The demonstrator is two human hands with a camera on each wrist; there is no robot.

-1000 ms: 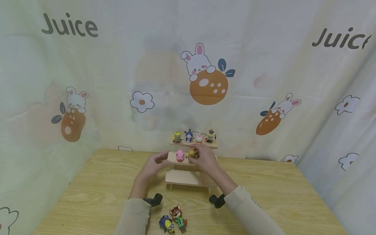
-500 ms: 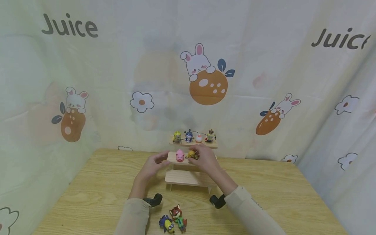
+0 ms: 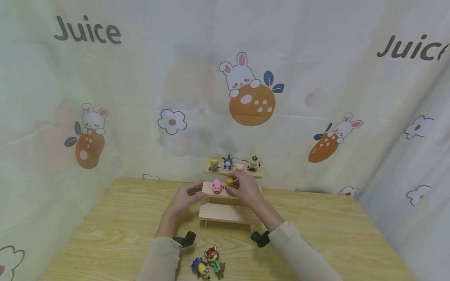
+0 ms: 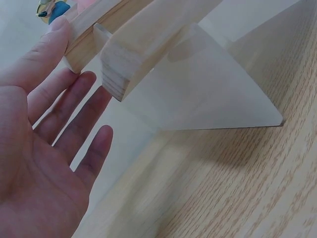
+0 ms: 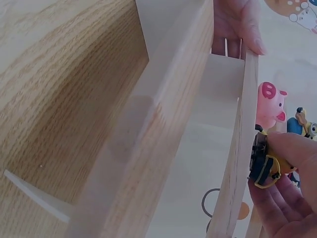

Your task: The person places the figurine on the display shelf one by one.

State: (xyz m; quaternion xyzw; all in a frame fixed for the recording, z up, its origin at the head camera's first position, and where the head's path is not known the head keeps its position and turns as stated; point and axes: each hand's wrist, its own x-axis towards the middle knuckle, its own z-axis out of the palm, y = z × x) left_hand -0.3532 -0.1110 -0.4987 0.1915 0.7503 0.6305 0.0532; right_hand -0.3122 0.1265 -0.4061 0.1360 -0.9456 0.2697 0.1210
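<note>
A tiered wooden display stand (image 3: 225, 212) stands on the table. My left hand (image 3: 183, 198) holds the left end of its middle shelf (image 3: 207, 188). In the left wrist view the thumb (image 4: 58, 32) lies at the board's upper edge and the other fingers reach below it. My right hand (image 3: 247, 190) pinches a small yellow toy figure (image 3: 230, 182) at the same shelf; the right wrist view shows its dark base and lower body (image 5: 262, 158) between thumb and fingers. A pink toy pig (image 3: 216, 187) sits on this shelf just left of the figure.
On the top shelf (image 3: 232, 173) several small toy figures stand in a row. A fox figure (image 3: 214, 260) and a yellow minion figure (image 3: 201, 269) lie on the table (image 3: 316, 234) in front. A printed curtain (image 3: 197, 86) hangs behind.
The head view has shifted slightly. The yellow figure has turned a little in my right hand, while my left hand stays on the shelf end.
</note>
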